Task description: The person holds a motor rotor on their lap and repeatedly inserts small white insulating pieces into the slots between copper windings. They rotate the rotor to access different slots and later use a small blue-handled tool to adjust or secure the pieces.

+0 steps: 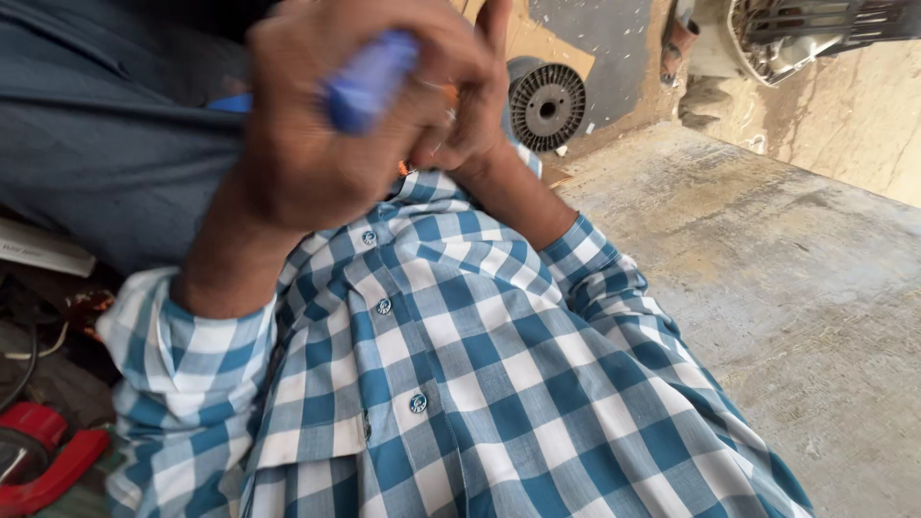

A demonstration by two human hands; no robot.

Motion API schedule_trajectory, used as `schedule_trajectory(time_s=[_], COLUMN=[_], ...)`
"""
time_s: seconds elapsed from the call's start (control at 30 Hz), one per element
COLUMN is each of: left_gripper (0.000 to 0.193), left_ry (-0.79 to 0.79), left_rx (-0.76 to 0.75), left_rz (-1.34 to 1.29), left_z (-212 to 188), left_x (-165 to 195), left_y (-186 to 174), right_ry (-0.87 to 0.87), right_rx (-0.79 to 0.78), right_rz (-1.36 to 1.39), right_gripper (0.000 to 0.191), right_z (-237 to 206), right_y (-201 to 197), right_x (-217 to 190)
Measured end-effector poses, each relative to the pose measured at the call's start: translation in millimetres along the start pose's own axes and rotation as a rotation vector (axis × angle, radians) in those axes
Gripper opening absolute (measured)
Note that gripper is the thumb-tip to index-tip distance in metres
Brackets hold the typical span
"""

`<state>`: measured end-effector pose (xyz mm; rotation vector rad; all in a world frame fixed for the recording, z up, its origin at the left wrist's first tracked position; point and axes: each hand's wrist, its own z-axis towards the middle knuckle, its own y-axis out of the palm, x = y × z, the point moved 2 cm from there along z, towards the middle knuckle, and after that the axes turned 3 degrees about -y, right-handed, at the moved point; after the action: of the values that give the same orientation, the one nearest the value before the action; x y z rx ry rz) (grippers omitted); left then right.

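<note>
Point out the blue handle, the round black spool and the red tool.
blue handle (369,82), head view, on its blurred middle.
round black spool (547,105), head view, on its ribbed face.
red tool (48,460), head view, on its curved arm.

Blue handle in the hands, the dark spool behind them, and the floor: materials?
Blue handle: probably plastic, smooth, slight sheen; blurred. Spool: looks like dark moulded plastic, ribbed flange, could be metal. Floor: concrete or stone slab, matte, scuffed, dusty.

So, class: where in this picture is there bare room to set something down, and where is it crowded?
Free: the bare concrete floor, bordered by the checked shirt on its left and the black spool at the top. Crowded: the left edge, around the red tool. The left hand holds a blue handle.
</note>
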<state>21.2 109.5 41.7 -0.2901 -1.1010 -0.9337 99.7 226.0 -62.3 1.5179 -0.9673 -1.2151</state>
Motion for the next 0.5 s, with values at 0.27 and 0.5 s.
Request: schedule_trajectory(time_s=[0.27,0.5], left_gripper=[0.022,0.011], left_ry=[0.088,-0.232], left_rx=[0.028,0.173], left_rz=[0.497,0.55], left_z=[-5,-90], left_x=[52,62], left_y=[-26,-9], right_ry=[-0.064,-0.117], right_rx=[0.18,0.259], right_rz=[-0.034,-0.063], right_gripper=[0.069,0.057], right_z=[8,12], right_y=[-11,-16], right_x=[-3,-1])
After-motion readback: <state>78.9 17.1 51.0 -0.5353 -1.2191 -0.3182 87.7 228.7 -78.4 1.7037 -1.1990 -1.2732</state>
